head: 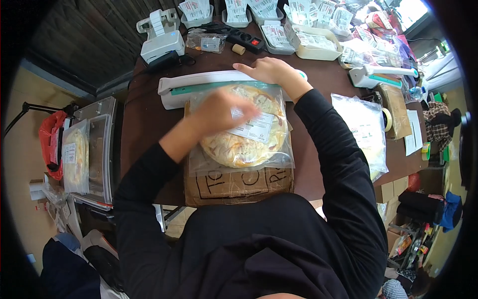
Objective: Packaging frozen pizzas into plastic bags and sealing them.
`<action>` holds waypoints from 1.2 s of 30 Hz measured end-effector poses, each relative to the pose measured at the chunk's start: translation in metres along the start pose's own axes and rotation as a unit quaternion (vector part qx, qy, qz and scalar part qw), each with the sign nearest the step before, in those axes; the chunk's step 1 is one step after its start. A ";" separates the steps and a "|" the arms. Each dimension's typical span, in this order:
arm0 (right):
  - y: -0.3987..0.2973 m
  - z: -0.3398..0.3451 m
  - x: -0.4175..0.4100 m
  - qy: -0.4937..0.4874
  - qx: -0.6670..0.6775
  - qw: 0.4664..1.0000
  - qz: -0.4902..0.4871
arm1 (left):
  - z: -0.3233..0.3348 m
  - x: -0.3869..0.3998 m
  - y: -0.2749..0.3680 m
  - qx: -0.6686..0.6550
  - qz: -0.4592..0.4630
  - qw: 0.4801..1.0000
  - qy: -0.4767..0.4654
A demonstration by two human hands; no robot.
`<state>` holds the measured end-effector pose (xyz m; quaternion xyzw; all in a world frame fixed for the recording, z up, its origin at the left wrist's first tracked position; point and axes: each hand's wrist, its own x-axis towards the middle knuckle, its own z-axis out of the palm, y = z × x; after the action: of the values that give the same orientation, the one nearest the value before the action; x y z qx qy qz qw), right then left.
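A clear plastic bag [242, 170] holding round flat food, pizza-like, with a pale topping [231, 151] lies on a cardboard box [239, 194] marked in black. A white printed label [257, 127] is on the bag. Its upper edge reaches the teal strip of a white impulse sealer [171, 101]. Over the sealer's arm [198, 78], towards its right end, lies my right hand [274, 70], thumb stretched left and fingertips partly hidden. Blurred by motion, my left hand [224, 112] is above the bag and covers part of the label; whether it touches is unclear.
Another bagged round food [76, 157] is at the left on a clear-lidded container [101, 149]. A label printer [162, 48] and a power strip [246, 41] stand behind the sealer. Label tubs [317, 52] line the back. Right are a plastic bag [362, 130], tape [387, 119] and a smaller sealer [373, 78].
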<state>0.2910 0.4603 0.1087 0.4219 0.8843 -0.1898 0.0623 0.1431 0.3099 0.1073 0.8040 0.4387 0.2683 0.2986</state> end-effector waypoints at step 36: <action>0.002 0.004 0.007 0.006 0.012 1.000 -0.008 | -0.043 0.065 -0.098 0.210 -0.297 0.931 -0.022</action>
<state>0.2879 0.4648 0.1030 0.4170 0.8855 -0.1985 0.0506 0.0904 0.4198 0.0770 0.6869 0.6974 0.0509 0.1982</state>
